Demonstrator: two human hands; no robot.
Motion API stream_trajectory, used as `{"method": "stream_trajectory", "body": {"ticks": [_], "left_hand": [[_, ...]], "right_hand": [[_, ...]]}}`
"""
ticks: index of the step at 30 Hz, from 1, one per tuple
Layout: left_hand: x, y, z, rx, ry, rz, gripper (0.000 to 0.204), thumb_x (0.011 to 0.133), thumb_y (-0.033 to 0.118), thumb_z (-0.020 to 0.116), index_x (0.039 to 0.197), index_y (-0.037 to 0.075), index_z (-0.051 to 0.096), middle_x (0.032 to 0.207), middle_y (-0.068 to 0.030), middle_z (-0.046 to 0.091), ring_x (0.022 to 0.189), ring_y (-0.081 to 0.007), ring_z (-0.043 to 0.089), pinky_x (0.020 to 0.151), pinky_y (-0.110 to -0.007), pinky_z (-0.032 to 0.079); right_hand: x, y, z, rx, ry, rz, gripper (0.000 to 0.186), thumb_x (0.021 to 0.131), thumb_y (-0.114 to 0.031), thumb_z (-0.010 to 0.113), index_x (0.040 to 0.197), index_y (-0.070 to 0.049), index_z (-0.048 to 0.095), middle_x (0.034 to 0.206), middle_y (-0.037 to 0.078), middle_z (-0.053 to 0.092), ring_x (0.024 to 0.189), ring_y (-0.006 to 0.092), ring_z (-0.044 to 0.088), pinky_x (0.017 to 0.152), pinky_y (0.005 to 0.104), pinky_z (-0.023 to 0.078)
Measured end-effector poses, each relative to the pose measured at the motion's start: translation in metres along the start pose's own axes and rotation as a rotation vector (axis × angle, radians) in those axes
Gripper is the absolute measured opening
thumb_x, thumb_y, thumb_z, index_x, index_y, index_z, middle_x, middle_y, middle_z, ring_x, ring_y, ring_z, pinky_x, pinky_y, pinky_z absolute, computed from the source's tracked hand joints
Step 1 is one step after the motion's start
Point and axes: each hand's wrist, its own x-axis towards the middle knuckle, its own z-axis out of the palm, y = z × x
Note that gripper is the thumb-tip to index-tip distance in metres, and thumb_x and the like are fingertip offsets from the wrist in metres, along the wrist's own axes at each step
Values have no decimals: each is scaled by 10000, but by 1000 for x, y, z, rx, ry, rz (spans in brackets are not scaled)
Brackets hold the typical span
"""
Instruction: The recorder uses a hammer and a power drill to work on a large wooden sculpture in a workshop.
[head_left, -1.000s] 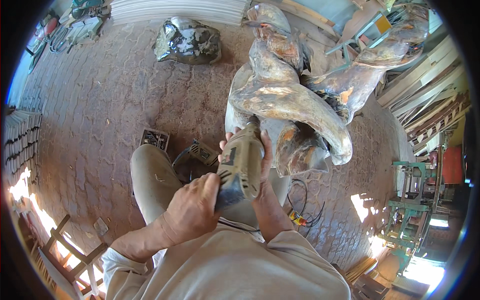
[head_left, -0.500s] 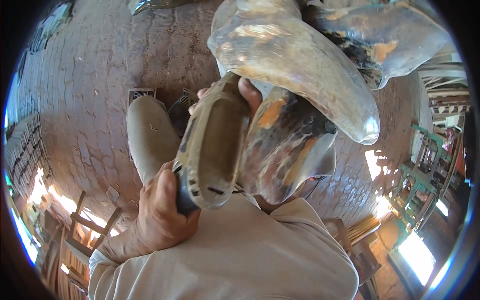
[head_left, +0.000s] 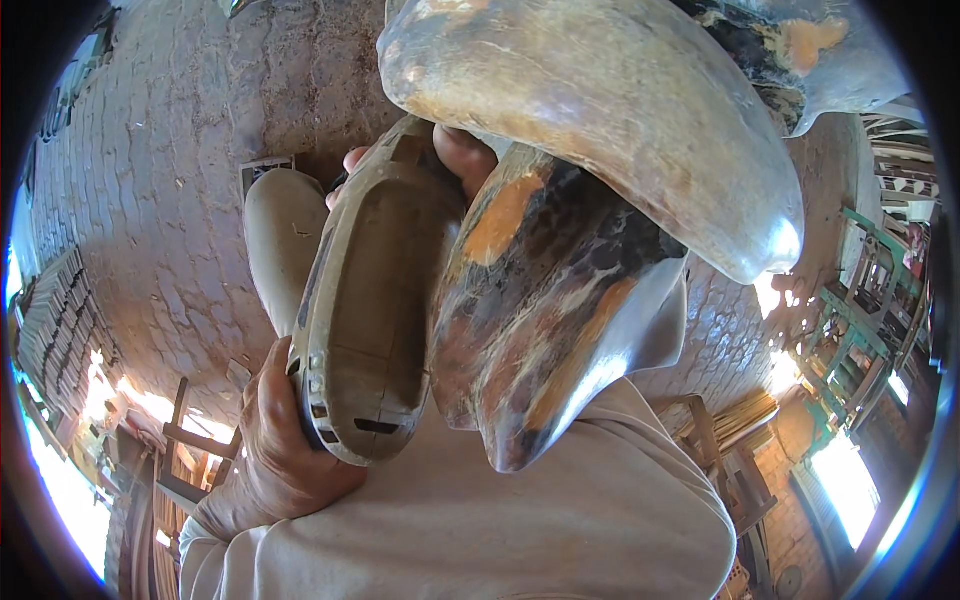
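A dusty tan power tool (head_left: 385, 290) with a long rounded body and vent slots lies slantwise before my torso. My left hand (head_left: 285, 450) is wrapped round its near end. At its far end my right hand (head_left: 465, 160) grips it, with the thumb on one side and fingertips showing on the other; the right forearm is hidden. Just right of the tool hangs a mottled brown-and-black lobe (head_left: 560, 290) with orange patches and a glossy edge. Above it spreads a large, smooth, pale curved lobe (head_left: 600, 130). Whether the tool touches the mottled lobe, I cannot tell.
Another glossy lobe (head_left: 830, 50) with an orange patch extends at the far right. My bent knee (head_left: 285, 240) is left of the tool, over a brick-paved floor (head_left: 160, 230). A wooden chair (head_left: 190, 450) stands at left, a green frame (head_left: 870, 290) at right.
The tool, with both hands on it, has shifted left and a little nearer in view. The mottled and pale lobes look larger and closer. My grip stays the same.
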Motion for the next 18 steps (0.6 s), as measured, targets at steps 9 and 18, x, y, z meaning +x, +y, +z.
{"method": "stream_trajectory", "body": {"ticks": [9, 18], "left_hand": [[0, 1, -6, -44, -23, 62, 882, 768, 121, 866, 1451, -110, 358, 1135, -273, 679, 940, -448, 729, 809, -502, 577], [-6, 4, -8, 87, 16, 80, 882, 761, 124, 864, 1447, -107, 360, 1111, -261, 690, 922, -453, 728, 797, -503, 576]], "right_hand": [[2, 11, 4, 34, -45, -47, 805, 987, -709, 533, 1402, -20, 567, 1354, 267, 629, 1237, 413, 637, 1050, 617, 525], [0, 23, 6, 67, -70, -93, 809, 981, -729, 519, 1391, -33, 572, 1331, 241, 641, 1218, 406, 641, 1029, 612, 537]]}}
